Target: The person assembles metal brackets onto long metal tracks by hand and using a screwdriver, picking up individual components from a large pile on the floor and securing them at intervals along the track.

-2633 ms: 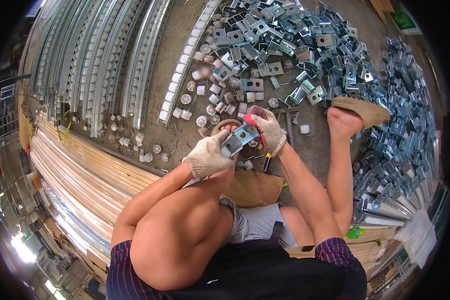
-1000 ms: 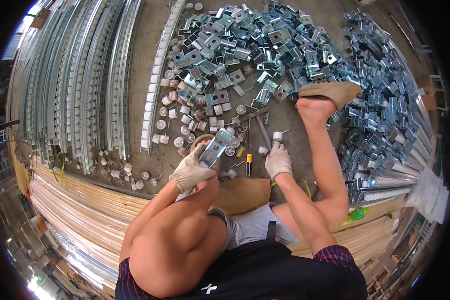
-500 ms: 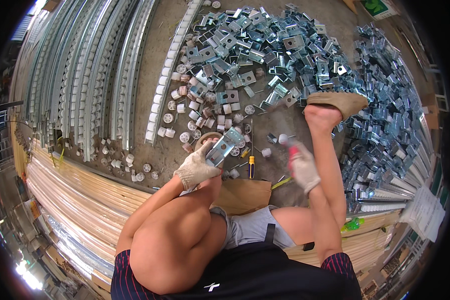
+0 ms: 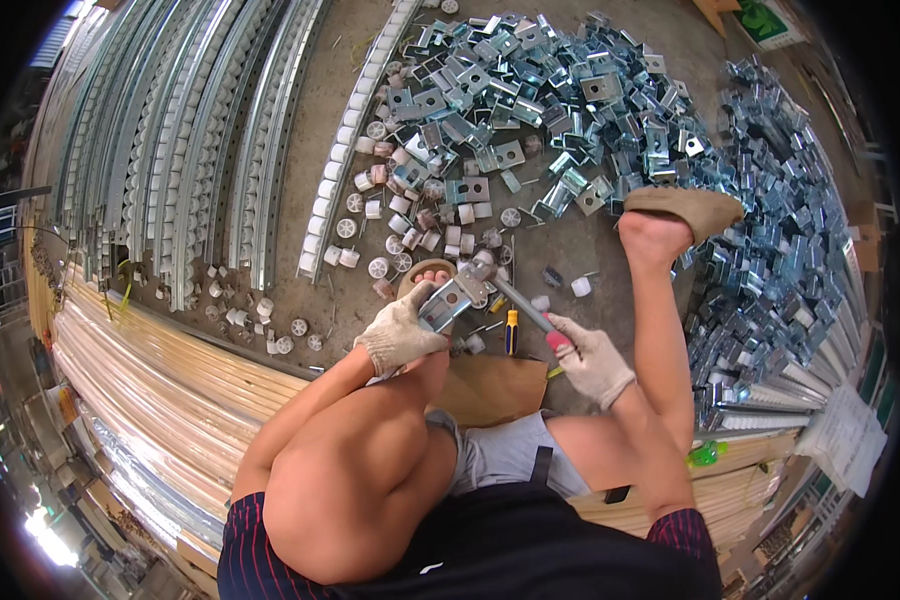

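My left hand [image 4: 398, 332], in a white knit glove, grips a shiny metal bracket [image 4: 451, 303] with a round hole, held above my left foot. In my gloved right hand [image 4: 597, 364] is a hammer [image 4: 526, 307] with a grey shaft and a pink-red grip. Its head is at the far end of the bracket; whether they touch I cannot tell. A yellow-and-dark screwdriver [image 4: 511, 332] lies on the floor between my hands. Several white rollers [image 4: 407, 238] are scattered just beyond the bracket.
A large heap of metal brackets [image 4: 570, 110] spreads ahead and continues to the right [image 4: 770, 260]. Long metal rails with white rollers [image 4: 195, 140] lie at the left. Wrapped tubes [image 4: 170, 370] run beside me, and brown cardboard [image 4: 490, 390] lies under my legs.
The hammer, blurred and raised to the right before, has come left and down to the bracket. My right hand has moved slightly lower; my left hand keeps its hold on the bracket.
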{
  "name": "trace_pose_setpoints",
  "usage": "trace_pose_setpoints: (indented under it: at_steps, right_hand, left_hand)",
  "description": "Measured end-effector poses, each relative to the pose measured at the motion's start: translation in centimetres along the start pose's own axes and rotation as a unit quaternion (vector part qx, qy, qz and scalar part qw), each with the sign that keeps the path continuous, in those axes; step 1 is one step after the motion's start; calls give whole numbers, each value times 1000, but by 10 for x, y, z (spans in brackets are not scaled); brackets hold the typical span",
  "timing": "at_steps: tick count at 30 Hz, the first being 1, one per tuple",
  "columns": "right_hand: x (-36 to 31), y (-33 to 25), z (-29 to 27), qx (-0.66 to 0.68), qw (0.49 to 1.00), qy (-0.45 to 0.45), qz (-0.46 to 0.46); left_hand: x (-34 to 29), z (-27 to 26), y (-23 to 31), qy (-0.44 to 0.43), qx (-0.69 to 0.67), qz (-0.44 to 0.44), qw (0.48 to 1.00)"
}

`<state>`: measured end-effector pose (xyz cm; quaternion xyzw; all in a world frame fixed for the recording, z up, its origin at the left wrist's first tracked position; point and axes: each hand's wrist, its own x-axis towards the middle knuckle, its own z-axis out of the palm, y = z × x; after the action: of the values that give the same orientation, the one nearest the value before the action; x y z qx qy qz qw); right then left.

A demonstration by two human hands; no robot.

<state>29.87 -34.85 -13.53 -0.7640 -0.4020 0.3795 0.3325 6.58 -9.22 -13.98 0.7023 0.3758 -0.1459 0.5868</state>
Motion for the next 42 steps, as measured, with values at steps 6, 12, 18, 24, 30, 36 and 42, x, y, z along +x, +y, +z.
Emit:
trace_pose_setpoints:
  at_steps: [6,12,18,24,30,36,42]
  right_hand:
    - [2,14,-17,4,1000,5,24]
    - [8,-14,-8,32,994,-63,87]
    - [6,14,7,76,990,-107,43]
    - [15,24,-21,192,964,-9,183]
    - [24,-45,2,-56,972,-186,133]
    - [14,16,22,-35,991,50,116]
    - [24,77,68,-224,965,106,89]
  left_hand:
    - [-2,-7,9,2,11,-10,1000]
    - [-7,-11,3,12,18,-12,1000]
    - [-6,-15,22,13,56,-53,997]
    - [-12,-14,8,2,50,-43,998]
    - [-13,-17,-5,0,29,-30,999]
    - [-19,-27,-31,-8,-4,-3,1000]
    - [-65,-40,-77,115,184,-120,969]
